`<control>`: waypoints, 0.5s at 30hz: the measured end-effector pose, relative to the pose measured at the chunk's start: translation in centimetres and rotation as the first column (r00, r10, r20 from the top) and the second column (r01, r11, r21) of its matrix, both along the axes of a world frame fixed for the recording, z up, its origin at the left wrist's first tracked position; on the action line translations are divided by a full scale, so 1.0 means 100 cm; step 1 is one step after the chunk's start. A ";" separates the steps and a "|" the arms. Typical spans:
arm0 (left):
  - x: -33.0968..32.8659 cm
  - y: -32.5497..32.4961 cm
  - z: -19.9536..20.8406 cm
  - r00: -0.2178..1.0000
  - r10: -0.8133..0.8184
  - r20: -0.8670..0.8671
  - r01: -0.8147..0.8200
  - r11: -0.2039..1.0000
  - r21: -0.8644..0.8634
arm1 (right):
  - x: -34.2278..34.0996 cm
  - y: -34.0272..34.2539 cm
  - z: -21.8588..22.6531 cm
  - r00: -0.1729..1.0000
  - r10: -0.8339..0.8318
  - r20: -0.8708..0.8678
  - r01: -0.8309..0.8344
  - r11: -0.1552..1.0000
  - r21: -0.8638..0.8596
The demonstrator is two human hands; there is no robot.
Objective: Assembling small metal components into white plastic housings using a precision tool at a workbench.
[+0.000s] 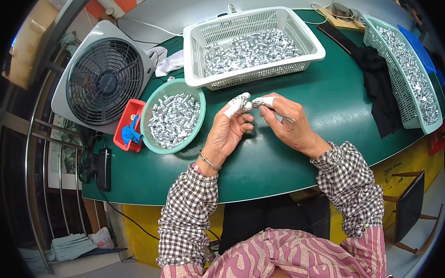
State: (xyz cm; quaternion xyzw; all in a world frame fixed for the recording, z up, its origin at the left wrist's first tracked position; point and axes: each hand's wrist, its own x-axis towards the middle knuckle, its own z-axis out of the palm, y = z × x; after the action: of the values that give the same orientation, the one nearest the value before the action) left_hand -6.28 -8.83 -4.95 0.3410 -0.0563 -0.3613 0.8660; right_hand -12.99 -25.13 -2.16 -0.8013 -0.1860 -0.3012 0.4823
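Observation:
My left hand [226, 134] is raised over the green table with thumb and forefinger pinched together, white coverings on those fingers. Whatever sits in that pinch is too small to make out. Fingertip to fingertip with it, my right hand [295, 126] is closed on a thin metal tool [285, 117], whose end sticks out past the fingers; a whitish covering wraps its forefinger. Left of my hands stands a round mint-green basket [199, 130] holding many small silvery metal parts [171, 119]. Behind my hands, a large white basket [255, 77] holds more such parts.
A grey fan [106, 79] stands at the left, beside a red tray [119, 134] with a blue item [131, 132]. On the right are a black cloth [381, 91] and a long pale-green basket [396, 79] of metal parts. A black power adapter [104, 168] lies near the left edge.

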 end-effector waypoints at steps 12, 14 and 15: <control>0.001 0.001 0.002 0.999 0.020 0.031 -0.020 1.000 0.004 | -0.001 0.000 0.002 1.000 -0.008 -0.014 0.007 1.000 -0.017; 0.002 0.001 0.002 0.999 0.026 0.033 -0.026 1.000 0.004 | -0.001 0.001 0.001 1.000 0.008 -0.017 -0.008 1.000 0.029; 0.002 0.001 0.002 0.999 0.024 0.031 -0.024 1.000 -0.001 | 0.000 0.001 0.001 1.000 0.016 -0.019 -0.015 0.999 0.052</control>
State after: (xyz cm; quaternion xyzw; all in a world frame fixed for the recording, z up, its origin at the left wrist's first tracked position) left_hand -6.13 -8.71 -4.77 0.3470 -0.0656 -0.3456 0.8694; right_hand -13.03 -25.05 -2.09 -0.7898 -0.1797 -0.2945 0.5072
